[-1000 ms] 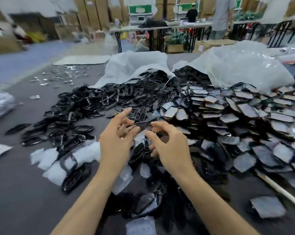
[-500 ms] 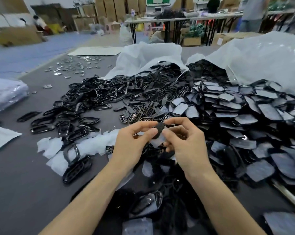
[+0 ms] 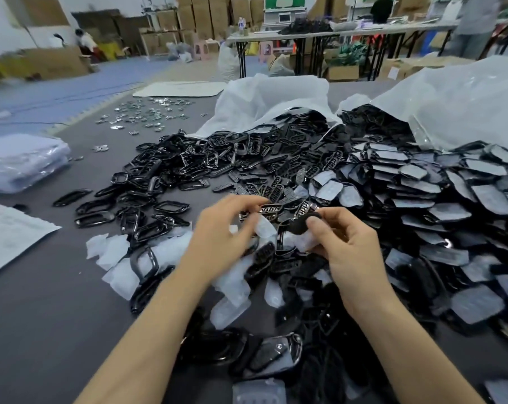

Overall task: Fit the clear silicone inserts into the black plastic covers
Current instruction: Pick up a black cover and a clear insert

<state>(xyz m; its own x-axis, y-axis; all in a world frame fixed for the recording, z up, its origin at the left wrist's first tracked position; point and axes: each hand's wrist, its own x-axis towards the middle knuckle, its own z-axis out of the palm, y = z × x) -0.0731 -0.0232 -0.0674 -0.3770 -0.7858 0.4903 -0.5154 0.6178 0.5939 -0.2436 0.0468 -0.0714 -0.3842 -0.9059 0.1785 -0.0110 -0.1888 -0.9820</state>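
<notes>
Pinching a black cover between the thumb and curled fingers, the right hand holds it just right of the frame's centre. The left hand, fingers bent in, nips a clear insert by one edge just beside it. Blur hides whether the two parts touch, and the insert does not look seated. To do this well, I would turn the insert until its outline matches the cover's recess and tuck one corner in first. Then I would run a thumb round the rim while the other fingers back the cover from behind. The insert looks thin, milky and floppy, likely to fold or cling, so a light grip near the edge suits it. The cover looks hard, rounded and dark, stiff enough to press against. Below and to the left, more loose inserts lie like pale, soft-cornered flakes on the grey tabletop. Beyond the hands, glossy black frames with slotted openings sprawl in a tangled heap. At the right, flat dark pieces with cloudy faces overlap like scales, probably finished ones. Crinkled white plastic bags spill open at the top of the frame.
</notes>
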